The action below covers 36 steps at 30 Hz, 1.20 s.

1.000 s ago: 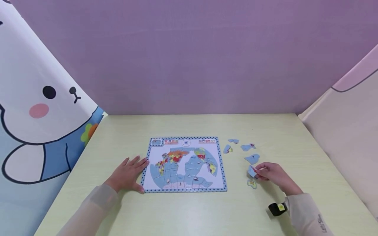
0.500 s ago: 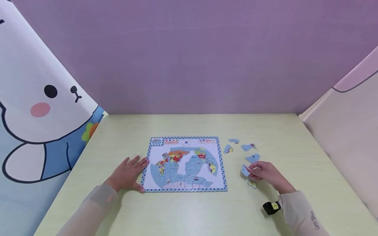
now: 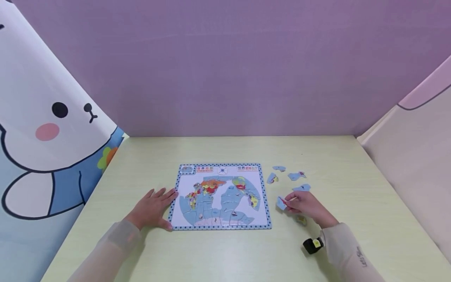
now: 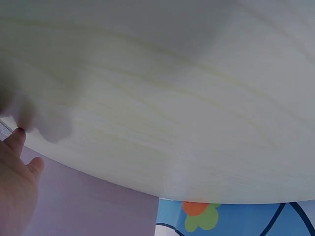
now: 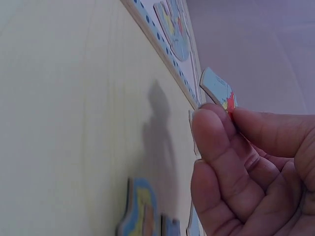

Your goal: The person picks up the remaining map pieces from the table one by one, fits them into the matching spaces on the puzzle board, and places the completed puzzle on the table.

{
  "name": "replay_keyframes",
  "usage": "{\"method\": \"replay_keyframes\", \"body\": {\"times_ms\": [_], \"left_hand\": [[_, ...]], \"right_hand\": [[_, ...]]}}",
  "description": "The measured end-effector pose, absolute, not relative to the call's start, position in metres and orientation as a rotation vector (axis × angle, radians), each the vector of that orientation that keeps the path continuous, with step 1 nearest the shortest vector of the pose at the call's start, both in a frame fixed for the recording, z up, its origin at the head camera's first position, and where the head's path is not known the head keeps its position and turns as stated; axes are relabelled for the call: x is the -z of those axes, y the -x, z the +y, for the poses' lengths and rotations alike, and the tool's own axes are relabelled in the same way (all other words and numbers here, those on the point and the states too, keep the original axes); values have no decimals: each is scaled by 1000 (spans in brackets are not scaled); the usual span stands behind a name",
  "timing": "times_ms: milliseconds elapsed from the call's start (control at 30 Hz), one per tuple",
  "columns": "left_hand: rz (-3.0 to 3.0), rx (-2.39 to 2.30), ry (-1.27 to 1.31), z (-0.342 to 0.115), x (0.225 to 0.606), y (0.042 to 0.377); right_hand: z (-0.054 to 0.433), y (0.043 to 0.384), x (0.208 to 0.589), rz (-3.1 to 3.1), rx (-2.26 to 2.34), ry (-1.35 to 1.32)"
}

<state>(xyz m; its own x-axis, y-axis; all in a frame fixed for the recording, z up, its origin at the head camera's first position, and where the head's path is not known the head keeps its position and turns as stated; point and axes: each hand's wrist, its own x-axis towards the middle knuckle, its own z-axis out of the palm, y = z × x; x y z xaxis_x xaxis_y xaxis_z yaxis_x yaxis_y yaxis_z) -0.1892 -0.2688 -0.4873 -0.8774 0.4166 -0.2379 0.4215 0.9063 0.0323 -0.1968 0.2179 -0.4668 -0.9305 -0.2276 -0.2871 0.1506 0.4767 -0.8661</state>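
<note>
My right hand (image 3: 305,206) pinches a light-blue map puzzle piece (image 3: 281,203) with red on one edge between thumb and fingertips. It is held above the table, right of the world-map puzzle board (image 3: 225,227); the right wrist view shows the piece (image 5: 216,86) tilted, its shadow on the tabletop. My left hand (image 3: 152,206) lies with spread fingers along the board's left border, fingertips and thumb at the edge. Only a few of its fingers (image 4: 15,142) appear in the left wrist view. Coloured pieces fill much of the board, with white gaps between them.
Loose pieces lie right of the board: a small blue one (image 3: 279,168), a blue-yellow one (image 3: 272,178), and several others. A yellow-blue piece (image 3: 301,220) is partly under my right hand. A purple cloth wall (image 3: 239,78) stands behind the table.
My right hand has moved left toward the board, carrying the pinched puzzle piece. It now partly covers the yellow-blue piece. My left hand has stayed put.
</note>
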Motion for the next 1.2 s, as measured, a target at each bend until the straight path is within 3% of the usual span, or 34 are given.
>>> {"method": "replay_keyframes", "body": {"times_ms": [1200], "left_hand": [[2806, 17, -613, -269, 487, 191]], "right_hand": [[168, 206, 475, 2317, 1375, 103]]}}
